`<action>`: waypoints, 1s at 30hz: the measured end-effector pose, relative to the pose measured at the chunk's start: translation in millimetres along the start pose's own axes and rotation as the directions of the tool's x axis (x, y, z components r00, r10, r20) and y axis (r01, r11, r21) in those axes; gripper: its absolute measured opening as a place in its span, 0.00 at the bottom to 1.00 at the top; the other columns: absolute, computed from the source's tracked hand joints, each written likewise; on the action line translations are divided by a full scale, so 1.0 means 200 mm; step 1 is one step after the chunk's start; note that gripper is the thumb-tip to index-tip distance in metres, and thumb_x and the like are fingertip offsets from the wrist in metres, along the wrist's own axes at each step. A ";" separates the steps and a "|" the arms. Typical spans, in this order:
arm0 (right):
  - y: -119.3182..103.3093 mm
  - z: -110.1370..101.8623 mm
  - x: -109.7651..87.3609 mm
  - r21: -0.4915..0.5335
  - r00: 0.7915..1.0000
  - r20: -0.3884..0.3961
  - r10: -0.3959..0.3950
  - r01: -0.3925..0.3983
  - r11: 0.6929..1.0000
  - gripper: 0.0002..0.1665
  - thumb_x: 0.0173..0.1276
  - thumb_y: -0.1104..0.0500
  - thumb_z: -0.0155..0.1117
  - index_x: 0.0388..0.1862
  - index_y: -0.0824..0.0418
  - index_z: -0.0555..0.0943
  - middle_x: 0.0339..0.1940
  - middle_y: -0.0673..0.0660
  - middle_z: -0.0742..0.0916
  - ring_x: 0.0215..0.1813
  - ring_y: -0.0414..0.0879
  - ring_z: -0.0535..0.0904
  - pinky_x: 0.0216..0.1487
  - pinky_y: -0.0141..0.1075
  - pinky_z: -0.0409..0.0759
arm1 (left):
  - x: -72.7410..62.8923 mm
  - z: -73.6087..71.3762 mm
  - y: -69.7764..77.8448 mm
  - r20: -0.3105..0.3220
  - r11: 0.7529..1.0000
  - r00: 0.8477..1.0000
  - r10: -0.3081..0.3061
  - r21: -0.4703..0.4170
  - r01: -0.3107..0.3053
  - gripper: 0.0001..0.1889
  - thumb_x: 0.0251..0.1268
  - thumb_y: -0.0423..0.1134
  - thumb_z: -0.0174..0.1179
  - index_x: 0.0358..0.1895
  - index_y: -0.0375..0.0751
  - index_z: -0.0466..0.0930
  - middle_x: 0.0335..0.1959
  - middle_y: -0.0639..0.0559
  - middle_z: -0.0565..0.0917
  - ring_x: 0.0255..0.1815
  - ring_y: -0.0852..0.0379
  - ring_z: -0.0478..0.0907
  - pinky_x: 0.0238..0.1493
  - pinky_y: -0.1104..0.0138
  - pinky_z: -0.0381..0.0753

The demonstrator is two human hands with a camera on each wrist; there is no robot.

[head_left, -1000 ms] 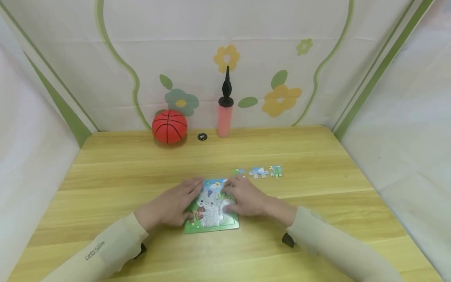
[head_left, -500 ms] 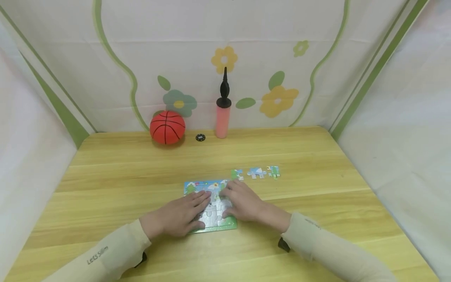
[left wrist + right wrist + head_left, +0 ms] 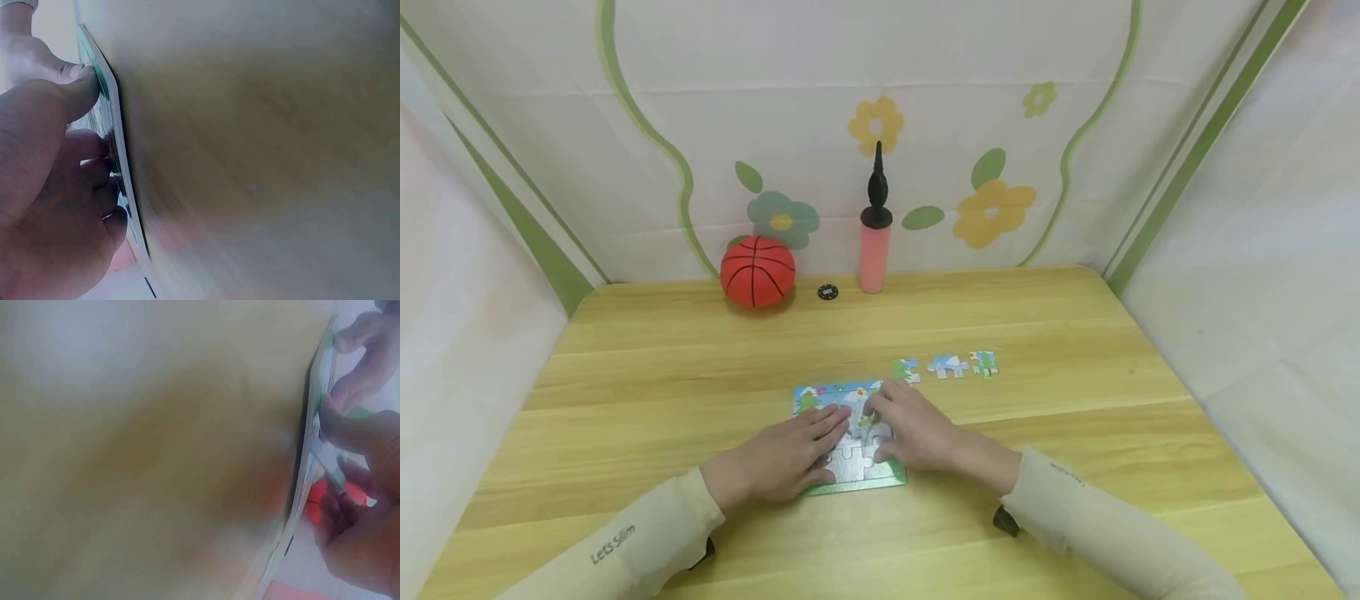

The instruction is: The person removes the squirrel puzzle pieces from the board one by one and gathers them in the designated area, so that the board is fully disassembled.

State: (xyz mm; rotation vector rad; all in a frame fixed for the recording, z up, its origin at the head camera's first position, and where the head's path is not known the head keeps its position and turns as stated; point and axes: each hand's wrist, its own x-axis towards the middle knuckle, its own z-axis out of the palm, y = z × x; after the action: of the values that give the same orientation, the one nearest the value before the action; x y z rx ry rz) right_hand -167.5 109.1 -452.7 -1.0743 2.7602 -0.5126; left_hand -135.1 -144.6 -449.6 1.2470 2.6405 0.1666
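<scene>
A jigsaw puzzle (image 3: 850, 469) in a flat tray, with a grey animal picture and a green and blue border, lies on the table. My left hand (image 3: 778, 457) rests across its left half, fingers extended and hiding part of the picture. On the right half, my right hand (image 3: 921, 429) has its fingers curled and pinches a puzzle piece (image 3: 331, 474), which stands tilted up from the tray in the right wrist view. That hand's thumb touches the puzzle's surface. Three loose puzzle pieces (image 3: 947, 366) lie in a row just beyond the right hand.
At the back of the wooden table (image 3: 662, 350) sit a red toy basketball (image 3: 757, 272), a black chip (image 3: 827, 292) and an upright pink hand pump (image 3: 874, 258) with a black nozzle. A flowered cloth (image 3: 700, 117) hangs behind the table.
The left hand has shifted from the puzzle's left edge onto its middle, uncovering the top left corner. At the right hand's fingers, a piece now tilts up from the tray.
</scene>
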 end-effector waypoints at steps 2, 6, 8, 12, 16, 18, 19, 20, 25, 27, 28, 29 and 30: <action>0.00 0.01 -0.01 0.020 1.000 -0.009 -0.017 0.017 1.000 0.28 0.59 0.53 0.81 0.56 0.58 0.82 0.50 0.51 0.86 0.53 0.45 0.78 0.58 0.39 0.82 | 0.00 0.00 0.00 -0.001 1.000 1.000 0.004 0.002 -0.004 0.36 0.81 0.54 0.52 0.81 0.34 0.60 0.85 0.40 0.60 0.85 0.40 0.60 0.83 0.47 0.66; -0.01 0.02 -0.02 0.052 0.999 0.007 -0.036 0.035 0.998 0.15 0.66 0.59 0.75 0.50 0.58 0.83 0.46 0.52 0.89 0.49 0.44 0.82 0.54 0.36 0.85 | -0.01 0.00 -0.01 -0.001 1.000 1.000 0.006 0.008 -0.006 0.36 0.81 0.54 0.52 0.81 0.35 0.59 0.85 0.41 0.60 0.85 0.40 0.60 0.83 0.47 0.66; -0.02 0.02 -0.02 0.051 0.999 0.012 -0.047 0.046 0.998 0.10 0.69 0.60 0.72 0.47 0.58 0.83 0.44 0.52 0.89 0.48 0.44 0.84 0.53 0.35 0.86 | -0.01 -0.01 -0.01 0.001 1.000 1.000 0.007 0.006 -0.007 0.36 0.81 0.54 0.52 0.81 0.35 0.59 0.85 0.41 0.59 0.85 0.40 0.60 0.83 0.47 0.66; -0.02 0.01 -0.02 0.033 0.997 -0.005 -0.077 0.078 0.996 0.04 0.70 0.62 0.70 0.43 0.58 0.85 0.42 0.52 0.91 0.46 0.44 0.87 0.51 0.33 0.87 | -0.01 -0.02 -0.01 0.008 1.000 1.000 0.007 -0.008 -0.007 0.36 0.81 0.54 0.53 0.81 0.35 0.59 0.85 0.41 0.59 0.85 0.40 0.60 0.83 0.47 0.66; -0.04 0.00 -0.02 0.019 0.995 -0.019 -0.097 0.097 0.995 0.03 0.70 0.64 0.69 0.41 0.59 0.86 0.40 0.54 0.93 0.44 0.45 0.90 0.49 0.32 0.89 | 0.00 -0.02 -0.01 0.006 1.000 1.000 0.009 -0.009 -0.008 0.36 0.80 0.53 0.54 0.81 0.34 0.59 0.85 0.40 0.60 0.85 0.40 0.60 0.83 0.47 0.66; -0.05 -0.01 -0.02 0.004 0.996 -0.022 -0.092 0.092 0.996 0.02 0.70 0.64 0.69 0.41 0.59 0.86 0.39 0.54 0.93 0.42 0.46 0.91 0.47 0.31 0.90 | 0.00 -0.01 -0.01 0.002 1.000 1.000 0.014 0.000 -0.014 0.36 0.80 0.53 0.53 0.80 0.33 0.60 0.84 0.39 0.60 0.85 0.39 0.60 0.83 0.47 0.66; -0.05 -0.01 -0.02 -0.009 0.996 -0.024 -0.086 0.086 0.996 0.02 0.70 0.64 0.70 0.40 0.59 0.86 0.38 0.55 0.93 0.41 0.46 0.91 0.45 0.31 0.89 | 0.00 -0.01 -0.01 0.000 1.000 1.000 0.017 0.004 -0.017 0.36 0.80 0.53 0.53 0.80 0.33 0.60 0.84 0.39 0.60 0.85 0.39 0.60 0.83 0.47 0.66; -0.06 -0.02 -0.02 -0.026 0.996 -0.027 -0.082 0.081 0.996 0.02 0.70 0.64 0.70 0.40 0.59 0.86 0.37 0.55 0.93 0.38 0.45 0.90 0.42 0.29 0.89 | 0.00 -0.01 -0.01 0.001 1.000 1.000 0.019 0.008 -0.019 0.36 0.81 0.53 0.53 0.80 0.33 0.60 0.84 0.39 0.60 0.85 0.39 0.60 0.83 0.47 0.66; -0.08 -0.04 -0.02 -0.125 0.997 -0.029 -0.072 0.067 0.990 0.02 0.67 0.64 0.71 0.36 0.59 0.85 0.25 0.52 0.89 0.21 0.36 0.74 0.24 0.22 0.73 | 0.01 -0.01 -0.01 -0.001 0.999 1.000 0.026 0.020 -0.026 0.36 0.81 0.52 0.53 0.80 0.33 0.60 0.84 0.39 0.60 0.85 0.40 0.60 0.83 0.48 0.66; -0.09 -0.05 -0.02 -0.143 0.997 -0.020 -0.075 0.072 0.987 0.02 0.67 0.64 0.71 0.36 0.59 0.85 0.21 0.50 0.87 0.19 0.34 0.68 0.21 0.22 0.67 | 0.01 -0.01 -0.01 -0.001 1.000 1.000 0.024 0.017 -0.024 0.36 0.80 0.52 0.53 0.80 0.33 0.61 0.84 0.38 0.61 0.85 0.40 0.60 0.83 0.47 0.66; -0.09 -0.05 -0.02 -0.141 0.997 -0.016 -0.074 0.072 0.987 0.01 0.67 0.64 0.71 0.36 0.59 0.86 0.21 0.50 0.86 0.19 0.34 0.67 0.21 0.22 0.67 | 0.01 -0.01 0.00 0.000 1.000 1.000 0.022 0.014 -0.022 0.36 0.80 0.52 0.54 0.80 0.33 0.61 0.84 0.38 0.61 0.85 0.40 0.60 0.83 0.47 0.66; -0.09 -0.06 -0.02 -0.135 0.997 -0.010 -0.072 0.069 0.988 0.01 0.68 0.64 0.71 0.36 0.59 0.86 0.21 0.50 0.86 0.18 0.35 0.68 0.21 0.22 0.67 | 0.01 -0.01 -0.01 -0.001 1.000 1.000 0.021 0.013 -0.021 0.36 0.80 0.52 0.54 0.80 0.33 0.61 0.84 0.38 0.61 0.85 0.39 0.60 0.83 0.47 0.66; -0.08 -0.06 -0.02 -0.128 0.998 -0.006 -0.064 0.063 0.990 0.01 0.68 0.63 0.70 0.37 0.58 0.86 0.21 0.50 0.86 0.19 0.35 0.69 0.22 0.22 0.69 | 0.01 -0.01 0.00 0.001 1.000 1.000 0.020 0.012 -0.020 0.36 0.80 0.52 0.54 0.80 0.32 0.61 0.84 0.38 0.61 0.85 0.39 0.60 0.83 0.47 0.66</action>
State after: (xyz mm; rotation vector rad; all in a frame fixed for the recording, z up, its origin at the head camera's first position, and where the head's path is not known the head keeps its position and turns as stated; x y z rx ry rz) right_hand -157.3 104.1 -435.8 -1.1939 2.8090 -0.3531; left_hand -137.5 -143.4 -448.8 1.2773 2.6331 0.1544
